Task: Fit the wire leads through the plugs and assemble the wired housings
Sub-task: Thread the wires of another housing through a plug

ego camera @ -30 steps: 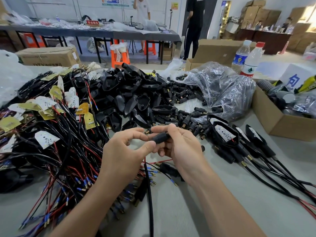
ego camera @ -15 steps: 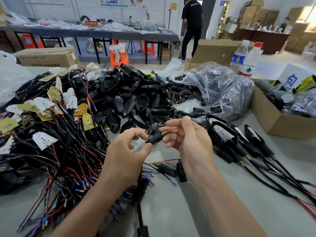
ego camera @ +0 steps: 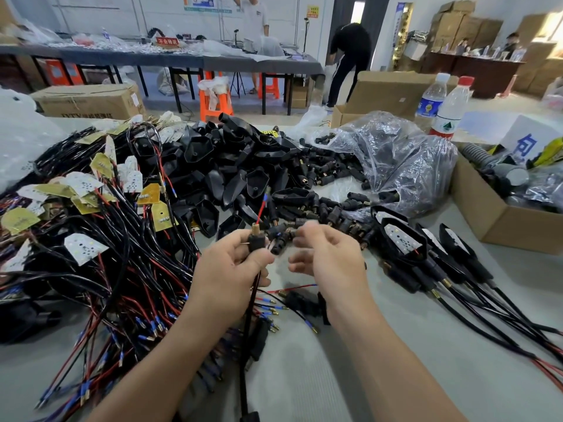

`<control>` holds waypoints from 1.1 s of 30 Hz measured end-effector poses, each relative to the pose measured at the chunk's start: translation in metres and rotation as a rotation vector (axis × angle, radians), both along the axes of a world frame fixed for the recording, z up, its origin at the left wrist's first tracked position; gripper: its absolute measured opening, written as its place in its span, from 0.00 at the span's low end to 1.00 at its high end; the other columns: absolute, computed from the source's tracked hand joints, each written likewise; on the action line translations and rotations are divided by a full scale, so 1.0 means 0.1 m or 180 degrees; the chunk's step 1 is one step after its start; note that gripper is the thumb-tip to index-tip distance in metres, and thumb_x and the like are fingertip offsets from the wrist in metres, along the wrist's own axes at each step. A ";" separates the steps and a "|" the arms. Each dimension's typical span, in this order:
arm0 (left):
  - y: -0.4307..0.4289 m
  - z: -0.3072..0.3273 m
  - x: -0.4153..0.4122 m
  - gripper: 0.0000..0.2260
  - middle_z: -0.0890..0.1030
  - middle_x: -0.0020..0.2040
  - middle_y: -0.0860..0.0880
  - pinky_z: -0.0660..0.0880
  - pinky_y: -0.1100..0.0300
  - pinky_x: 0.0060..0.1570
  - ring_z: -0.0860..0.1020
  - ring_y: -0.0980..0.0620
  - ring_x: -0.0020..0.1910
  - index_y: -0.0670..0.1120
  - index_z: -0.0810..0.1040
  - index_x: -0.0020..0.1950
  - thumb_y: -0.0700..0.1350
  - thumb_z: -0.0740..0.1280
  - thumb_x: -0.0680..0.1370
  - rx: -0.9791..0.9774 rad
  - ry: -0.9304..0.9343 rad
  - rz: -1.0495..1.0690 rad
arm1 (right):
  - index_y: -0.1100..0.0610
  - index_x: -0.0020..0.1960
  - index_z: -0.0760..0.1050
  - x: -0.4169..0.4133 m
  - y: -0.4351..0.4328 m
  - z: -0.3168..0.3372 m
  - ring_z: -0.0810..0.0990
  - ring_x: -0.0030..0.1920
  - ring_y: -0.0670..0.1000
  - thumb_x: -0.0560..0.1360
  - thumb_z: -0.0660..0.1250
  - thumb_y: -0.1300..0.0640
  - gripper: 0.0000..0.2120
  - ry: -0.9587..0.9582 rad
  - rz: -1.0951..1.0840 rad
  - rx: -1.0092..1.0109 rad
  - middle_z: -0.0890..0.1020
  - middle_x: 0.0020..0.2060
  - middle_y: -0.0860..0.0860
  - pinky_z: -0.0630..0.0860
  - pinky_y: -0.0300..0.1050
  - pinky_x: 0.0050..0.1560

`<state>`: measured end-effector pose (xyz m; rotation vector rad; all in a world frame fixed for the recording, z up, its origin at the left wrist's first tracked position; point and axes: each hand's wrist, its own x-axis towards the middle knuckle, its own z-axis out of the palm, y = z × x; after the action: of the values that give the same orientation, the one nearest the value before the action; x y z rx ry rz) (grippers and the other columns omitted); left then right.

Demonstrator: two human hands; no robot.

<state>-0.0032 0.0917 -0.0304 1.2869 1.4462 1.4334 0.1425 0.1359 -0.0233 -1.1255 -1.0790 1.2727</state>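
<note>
Above tabletop (ego camera: pixel 426 360) centre: plug (ego camera: pixel 255 241) upright in left hand (ego camera: pixel 231 269), thumb and fingers curled round it. Red lead (ego camera: pixel 260 214) now pokes up out of brass tip; black cable (ego camera: pixel 243 385) hangs below fist. Half second ago plug lay slanted between both hands, right pinching lead. Right hand (ego camera: pixel 330 260) since released: just beside plug, apart, fingers loosely curled, blurred, nothing seen in grasp. Housings pile (ego camera: pixel 231 166) behind.

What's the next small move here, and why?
Probably: right hand pinches the red lead and draws it further up through the plug. The left hand grips that plug, the lead's blue-tipped end already pokes out of its brass end, and the right hand looks empty.
</note>
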 end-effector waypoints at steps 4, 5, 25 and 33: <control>0.01 0.05 0.00 0.09 0.86 0.37 0.47 0.82 0.62 0.39 0.82 0.52 0.35 0.46 0.83 0.49 0.33 0.68 0.80 0.0028 -0.0460 -0.0252 | 0.58 0.48 0.83 -0.08 -0.03 -0.02 0.82 0.32 0.54 0.80 0.66 0.59 0.08 -0.0246 0.0560 -0.0101 0.85 0.36 0.57 0.81 0.46 0.34; 0.01 0.05 0.01 0.09 0.85 0.37 0.47 0.82 0.62 0.39 0.82 0.52 0.35 0.44 0.82 0.50 0.32 0.67 0.80 0.0019 -0.0593 -0.0342 | 0.57 0.51 0.83 -0.09 -0.03 -0.02 0.82 0.32 0.52 0.80 0.66 0.60 0.07 -0.0203 0.0641 -0.0061 0.85 0.36 0.56 0.80 0.44 0.34; 0.02 0.03 0.03 0.22 0.87 0.48 0.51 0.81 0.62 0.39 0.86 0.53 0.47 0.60 0.75 0.62 0.33 0.67 0.81 -0.0007 -0.0815 0.0171 | 0.53 0.65 0.76 -0.01 0.01 0.03 0.71 0.27 0.48 0.74 0.67 0.76 0.26 0.0322 0.0372 0.0035 0.76 0.30 0.51 0.68 0.37 0.28; 0.01 0.11 0.01 0.13 0.88 0.46 0.45 0.82 0.62 0.37 0.88 0.46 0.43 0.46 0.86 0.46 0.38 0.64 0.84 -0.0100 -0.1119 0.0338 | 0.44 0.42 0.86 0.01 -0.04 0.05 0.74 0.29 0.46 0.75 0.69 0.63 0.14 -0.1175 0.0029 0.0576 0.79 0.26 0.45 0.70 0.38 0.32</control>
<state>-0.0022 0.0926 -0.0199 0.8940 1.3066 1.6065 0.1432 0.1317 -0.0179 -1.2449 -1.4428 0.9709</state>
